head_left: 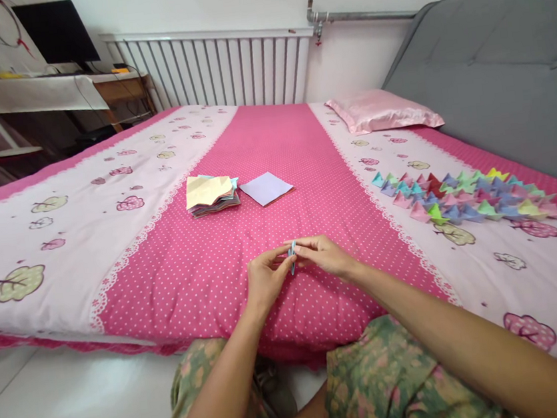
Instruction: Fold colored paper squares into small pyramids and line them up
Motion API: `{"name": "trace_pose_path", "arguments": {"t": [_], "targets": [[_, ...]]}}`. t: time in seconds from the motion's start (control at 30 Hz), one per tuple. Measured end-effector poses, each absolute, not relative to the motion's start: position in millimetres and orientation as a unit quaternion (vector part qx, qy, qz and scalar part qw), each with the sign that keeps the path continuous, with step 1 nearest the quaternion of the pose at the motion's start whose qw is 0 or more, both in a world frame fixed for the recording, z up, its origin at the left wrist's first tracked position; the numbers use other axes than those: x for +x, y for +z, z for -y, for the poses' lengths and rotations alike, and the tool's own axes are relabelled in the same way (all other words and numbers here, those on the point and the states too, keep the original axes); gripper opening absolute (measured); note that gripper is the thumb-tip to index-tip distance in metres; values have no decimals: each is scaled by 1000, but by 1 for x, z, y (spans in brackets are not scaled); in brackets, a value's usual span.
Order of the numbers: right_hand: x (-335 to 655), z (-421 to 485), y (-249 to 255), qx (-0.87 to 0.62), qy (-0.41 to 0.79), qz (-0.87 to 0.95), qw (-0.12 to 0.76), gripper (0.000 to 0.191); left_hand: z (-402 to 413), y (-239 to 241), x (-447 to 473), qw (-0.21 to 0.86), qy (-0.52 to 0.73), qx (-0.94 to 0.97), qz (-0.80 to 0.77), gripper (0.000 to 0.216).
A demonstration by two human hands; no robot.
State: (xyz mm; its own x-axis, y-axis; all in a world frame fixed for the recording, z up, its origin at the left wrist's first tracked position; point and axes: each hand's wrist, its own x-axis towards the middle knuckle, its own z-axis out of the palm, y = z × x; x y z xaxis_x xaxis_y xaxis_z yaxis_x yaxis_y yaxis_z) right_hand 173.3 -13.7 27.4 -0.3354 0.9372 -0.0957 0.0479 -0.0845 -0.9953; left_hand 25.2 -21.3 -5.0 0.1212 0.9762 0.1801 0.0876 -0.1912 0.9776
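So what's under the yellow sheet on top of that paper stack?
Under the yellow sheet, edges of more coloured sheets show, with a light blue corner poking out. Their faces and count are covered, as is the bedspread beneath.

A pink satin pillow (383,111) lay beside the grey headboard (502,56) on the bed (271,143). A white radiator (212,69) lined the far wall, and a dark monitor (57,31) stood on the table (44,93) beside it.

In the middle of the bed (301,146) lies a paper stack (211,194), with a single sheet (266,188) just right of it. Folded pieces (473,200) spread along the right side, and a pillow (382,112) lies beyond them. Over the near edge, the left hand (265,281) and right hand (325,256) pinch a small folded paper (292,256) between them.
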Motion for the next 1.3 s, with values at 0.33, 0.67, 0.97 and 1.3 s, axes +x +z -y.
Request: {"name": "trace_pose_path", "arguments": {"t": [0.33,0.67,0.97,1.3], "targets": [[169,18,18,-481,374,702,368,37,25,-6,30,346,480,658,-466,24],[160,23,23,-470,435,633,435,37,24,-9,34,353,560,597,-454,21],[161,21,25,-462,471,591,464,18,22,-1,34,557,592,412,-412,21],[163,23,35,-455,474,595,462,10,23,2,32,587,571,383,-428,22]]}}
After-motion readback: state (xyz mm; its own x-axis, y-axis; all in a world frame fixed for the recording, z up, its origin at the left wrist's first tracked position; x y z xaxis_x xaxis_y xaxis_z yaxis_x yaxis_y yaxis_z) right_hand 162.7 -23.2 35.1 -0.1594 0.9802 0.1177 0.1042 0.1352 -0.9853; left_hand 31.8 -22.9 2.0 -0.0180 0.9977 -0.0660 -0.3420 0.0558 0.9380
